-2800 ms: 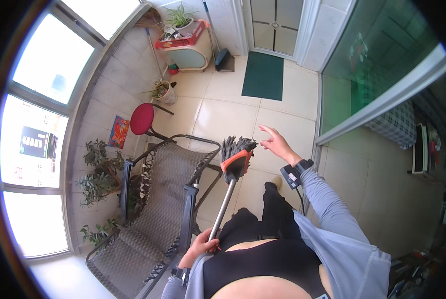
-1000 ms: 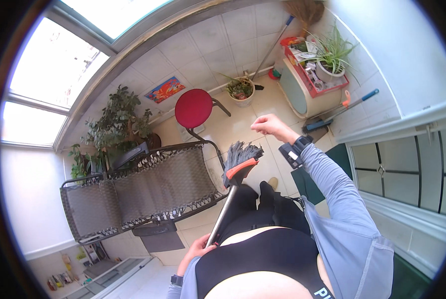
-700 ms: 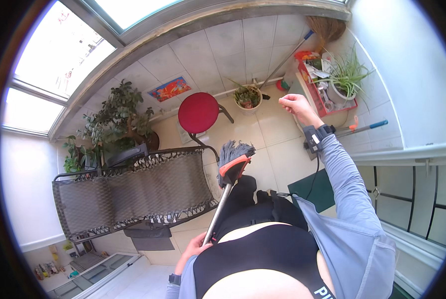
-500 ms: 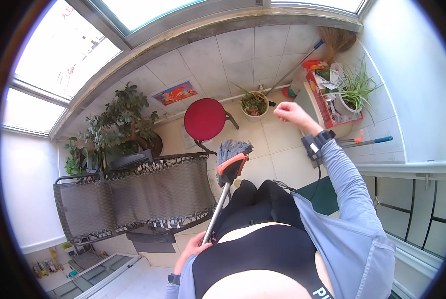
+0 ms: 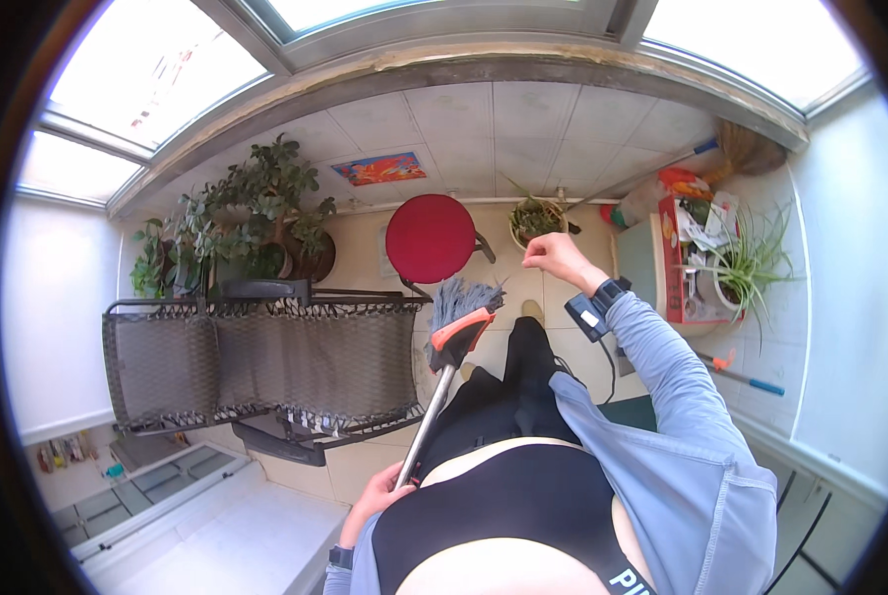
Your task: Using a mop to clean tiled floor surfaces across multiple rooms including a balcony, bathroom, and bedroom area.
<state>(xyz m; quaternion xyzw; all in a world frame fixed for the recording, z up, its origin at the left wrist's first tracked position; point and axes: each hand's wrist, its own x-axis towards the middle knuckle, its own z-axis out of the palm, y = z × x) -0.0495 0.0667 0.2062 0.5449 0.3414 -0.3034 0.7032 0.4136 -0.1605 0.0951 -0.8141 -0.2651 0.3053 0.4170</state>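
Observation:
My left hand [image 5: 375, 496] is wrapped round the metal handle of a broom [image 5: 454, 347], low beside my hip. Its orange and black head points away from me, with grey bristles at the far end. Out to the right of those bristles, my right hand [image 5: 565, 260] is raised, fingers drawn together in a pinch. Whether anything small sits between the fingertips is too fine to make out. A small dark box on a cable [image 5: 587, 319] hangs by my right wrist.
A red round stool [image 5: 430, 238] stands just beyond the bristles. A woven lounge chair [image 5: 315, 362] fills the left, with leafy plants [image 5: 255, 213] behind it. A potted plant [image 5: 536, 220] stands ahead; a red box [image 5: 673, 260] and spider plant [image 5: 747, 266] are at right.
My right hand has moved left and slightly nearer, toward the bristles, still pinched. My left hand keeps its hold on the broom. The view has shifted, and a foot now shows ahead.

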